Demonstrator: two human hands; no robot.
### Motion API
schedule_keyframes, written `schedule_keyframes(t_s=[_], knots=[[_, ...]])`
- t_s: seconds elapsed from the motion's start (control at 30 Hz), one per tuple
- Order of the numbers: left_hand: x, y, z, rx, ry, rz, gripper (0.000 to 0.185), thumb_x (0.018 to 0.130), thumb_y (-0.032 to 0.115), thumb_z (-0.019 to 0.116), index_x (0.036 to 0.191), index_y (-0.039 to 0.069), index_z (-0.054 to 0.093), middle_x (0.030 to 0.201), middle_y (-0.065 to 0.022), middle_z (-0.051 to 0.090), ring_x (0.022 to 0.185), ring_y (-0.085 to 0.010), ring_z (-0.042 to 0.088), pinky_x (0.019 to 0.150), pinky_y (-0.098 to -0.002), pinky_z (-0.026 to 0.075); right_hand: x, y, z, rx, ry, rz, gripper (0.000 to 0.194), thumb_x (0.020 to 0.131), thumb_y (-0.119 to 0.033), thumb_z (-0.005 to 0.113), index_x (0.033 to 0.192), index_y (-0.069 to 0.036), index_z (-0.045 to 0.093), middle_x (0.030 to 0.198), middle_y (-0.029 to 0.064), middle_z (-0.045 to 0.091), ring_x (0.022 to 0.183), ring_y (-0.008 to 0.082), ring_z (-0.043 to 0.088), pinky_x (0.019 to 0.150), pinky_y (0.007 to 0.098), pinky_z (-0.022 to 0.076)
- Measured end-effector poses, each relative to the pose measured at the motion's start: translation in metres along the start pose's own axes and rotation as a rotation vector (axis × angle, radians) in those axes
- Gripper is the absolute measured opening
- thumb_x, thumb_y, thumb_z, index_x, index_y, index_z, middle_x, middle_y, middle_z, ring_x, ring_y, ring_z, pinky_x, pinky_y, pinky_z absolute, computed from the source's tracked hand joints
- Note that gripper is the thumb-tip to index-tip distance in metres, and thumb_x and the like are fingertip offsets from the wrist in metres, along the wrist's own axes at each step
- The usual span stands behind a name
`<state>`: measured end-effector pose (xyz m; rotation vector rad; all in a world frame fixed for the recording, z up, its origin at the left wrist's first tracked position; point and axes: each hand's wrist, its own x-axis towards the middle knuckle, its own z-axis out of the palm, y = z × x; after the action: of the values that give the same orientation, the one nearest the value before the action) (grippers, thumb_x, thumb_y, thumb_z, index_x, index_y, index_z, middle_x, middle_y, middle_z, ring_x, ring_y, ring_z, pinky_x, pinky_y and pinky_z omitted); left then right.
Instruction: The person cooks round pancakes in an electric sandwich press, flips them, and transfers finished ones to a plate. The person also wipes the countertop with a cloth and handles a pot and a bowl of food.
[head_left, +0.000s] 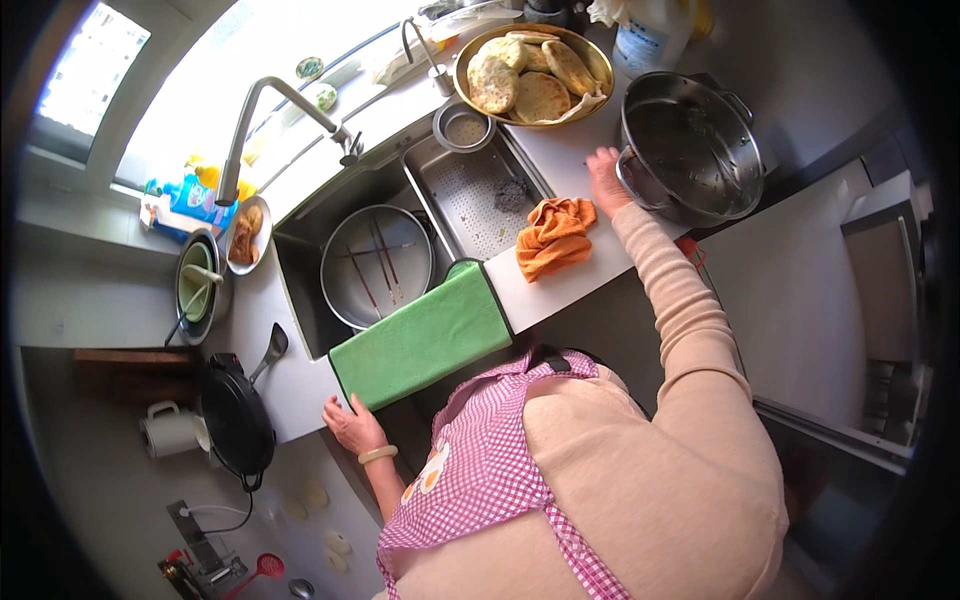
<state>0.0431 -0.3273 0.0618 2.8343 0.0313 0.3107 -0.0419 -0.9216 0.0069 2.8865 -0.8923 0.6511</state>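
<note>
My left hand (355, 427) is at the counter's front edge, fingers apart and holding nothing. Its fingertips are beside the lower left corner of a green cloth (427, 334), which drapes over the sink's front rim. My right hand (606, 180) is on the counter, right beside the loop handle of a large stainless steel pot (690, 142). Whether its fingers grip the handle is unclear. The pot contains a little liquid and bits of food. A crumpled orange cloth (555, 238) lies just left of my right wrist.
In the sink (300, 322), a round pan (337, 259) carries several chopsticks. Beside it, a perforated steel tray (457, 191) holds a scouring pad (511, 193). A brass-coloured bowl of flatbreads (536, 94) stands behind. A black electric pan (232, 420) and spatula (274, 346) are at left.
</note>
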Motion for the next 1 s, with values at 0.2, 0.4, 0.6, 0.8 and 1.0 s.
schedule_keyframes(t_s=[0.2,0.4,0.6,0.8,1.0], knots=[[-0.004,0.053,-0.006,-0.226,0.029,0.138,0.028,0.089,0.010,0.063,0.115,0.002,0.055,0.108,-0.0119,0.057,0.075,-0.0212,0.062,0.072,-0.0367,0.050,0.000,0.004,0.003,0.119,0.016,0.047,0.010,0.077,0.001,0.056,0.080,-0.006,0.062,0.089,0.0140,0.060,0.087,0.0352,0.061,0.072,0.0458,0.0512],[-0.011,0.107,-0.009,-0.589,-0.152,0.195,0.019,0.090,0.007,0.062,0.108,0.001,0.060,0.099,-0.0085,0.060,0.073,-0.0162,0.058,0.067,-0.0314,0.049,-0.001,0.001,0.004,0.208,0.012,0.201,0.003,0.077,-0.003,0.061,0.080,-0.004,0.060,0.086,0.0154,0.061,0.084,0.0367,0.062,0.070,0.0457,0.0517],[-0.002,0.158,0.002,-1.274,-0.803,-0.249,0.033,0.103,0.027,0.045,0.115,0.000,0.060,0.109,-0.0110,0.063,0.090,-0.0199,0.063,0.080,-0.0327,0.052,-0.012,-0.049,-0.038,0.868,-0.123,0.241,0.009,0.085,-0.011,0.064,0.089,-0.002,0.065,0.079,0.0105,0.066,0.070,0.0172,0.064,0.067,0.0312,0.0514],[0.002,0.237,0.032,-1.862,-1.475,-0.715,0.045,0.105,0.036,0.037,0.122,-0.003,0.054,0.121,-0.0153,0.061,0.114,-0.0252,0.058,0.103,-0.0400,0.045,-0.041,-0.169,-0.123,1.151,-0.238,-0.318,0.010,0.079,-0.009,0.065,0.083,-0.001,0.062,0.085,0.0144,0.062,0.079,0.0332,0.062,0.070,0.0407,0.0508],[-0.007,0.241,0.057,-1.854,-1.458,-0.845,0.034,0.106,0.026,0.037,0.119,-0.001,0.053,0.116,-0.0132,0.062,0.108,-0.0232,0.060,0.101,-0.0380,0.047,-0.063,-0.181,-0.132,0.883,-0.200,-0.418,0.013,0.079,-0.018,0.068,0.077,-0.006,0.062,0.087,0.0098,0.056,0.082,0.0280,0.063,0.068,0.0380,0.0535]])
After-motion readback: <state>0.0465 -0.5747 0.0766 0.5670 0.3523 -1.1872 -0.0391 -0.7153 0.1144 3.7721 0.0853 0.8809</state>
